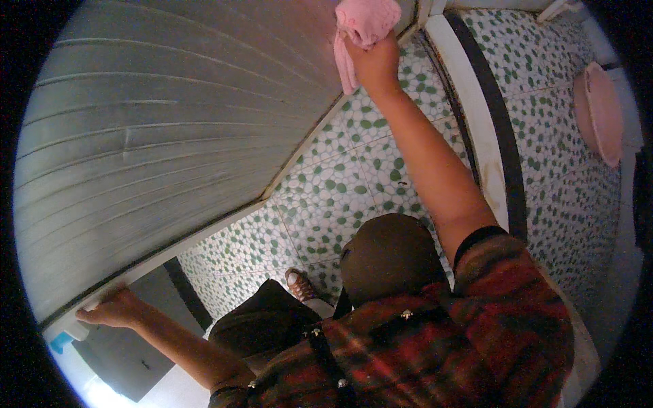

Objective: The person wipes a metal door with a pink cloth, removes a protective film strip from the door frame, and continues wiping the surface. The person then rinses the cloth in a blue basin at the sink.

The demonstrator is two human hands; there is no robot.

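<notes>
In my right hand (379, 64) is a crumpled pink cloth (367, 20), part of it hanging down in a strip. The fingers are closed round it, and the cloth lies against the grey ribbed door panel (170, 115) near its far end. My left hand (115, 309) grips the pale edge of the same panel at the lower left, some of its fingers hidden behind the frame. Just below that hand is a small white and light blue piece (64, 340) whose kind I cannot make out.
Green-and-white pebble-patterned tiles (340, 183) cover the floor. A raised white sill (479, 112) with a black band crosses the right side. Beyond it a pink basin (598, 112) leans by the wall. My sandalled foot (299, 282) stands below the panel.
</notes>
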